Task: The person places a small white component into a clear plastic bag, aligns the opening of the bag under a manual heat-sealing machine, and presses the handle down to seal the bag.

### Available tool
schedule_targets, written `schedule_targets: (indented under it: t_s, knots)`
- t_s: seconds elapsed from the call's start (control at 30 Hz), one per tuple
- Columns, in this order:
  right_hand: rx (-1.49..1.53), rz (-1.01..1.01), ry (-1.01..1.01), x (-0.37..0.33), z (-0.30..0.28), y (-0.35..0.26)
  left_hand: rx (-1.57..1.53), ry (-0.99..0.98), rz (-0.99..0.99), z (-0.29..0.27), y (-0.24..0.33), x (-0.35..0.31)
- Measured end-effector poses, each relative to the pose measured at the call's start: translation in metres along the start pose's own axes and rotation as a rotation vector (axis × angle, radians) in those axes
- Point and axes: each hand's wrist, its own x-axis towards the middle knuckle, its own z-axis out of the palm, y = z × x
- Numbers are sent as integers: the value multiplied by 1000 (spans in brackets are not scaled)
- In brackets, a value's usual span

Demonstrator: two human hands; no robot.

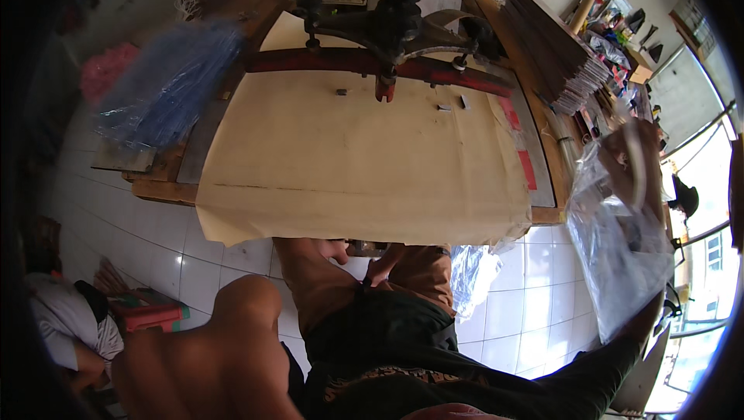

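Note:
On the right, my right hand (pixel 634 158) is raised and smeared by motion. A clear plastic bag (pixel 616 253) hangs from it, crumpled at the top. My left arm (pixel 225 342) is bent low at the left; its hand does not show. In front of me, a tan paper sheet (pixel 356 156) covers the worktable and droops over its near edge. Across its far part runs a curved red bar (pixel 310 60) beneath a black metal press frame (pixel 399 29). Small dark pieces lie on the sheet, one a flat metal-looking piece (pixel 444 108).
Blue plastic-wrapped goods (pixel 170 87) and pink plastic (pixel 107 71) lie at the left. A stack of brown sheets (pixel 554 52) stands at the far right. Another clear plastic piece (pixel 474 277) hangs below the table. Another person (pixel 58 327) is at the lower left.

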Motion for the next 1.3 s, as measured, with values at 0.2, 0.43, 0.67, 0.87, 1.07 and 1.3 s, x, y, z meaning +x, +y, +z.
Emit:
schedule_targets:
  t_s: [0.2, 0.43, 0.67, 0.87, 1.07, 1.3]
  knots:
    - [164, -40, 96, 42, 63, -47, 60, -132, 45, -2, -12, 1]
    - [480, -204, 136, 101, 75, -84, 337, -339, -230, -45, -5, 28]
    - [1064, -241, -24, 100, 80, -107, 1675, -193, -363, -163, -34, 5]
    - [1356, -198, -193, 94, 91, -109, 1375, 19, -759, -190, -29, 1]
    - [1456, -69, -272, 86, 102, -106, 1295, 44, -1053, -169, -29, 20]
    - [1495, -26, -282, 79, 109, -104, 1219, 9, -1162, -172, -26, 30]
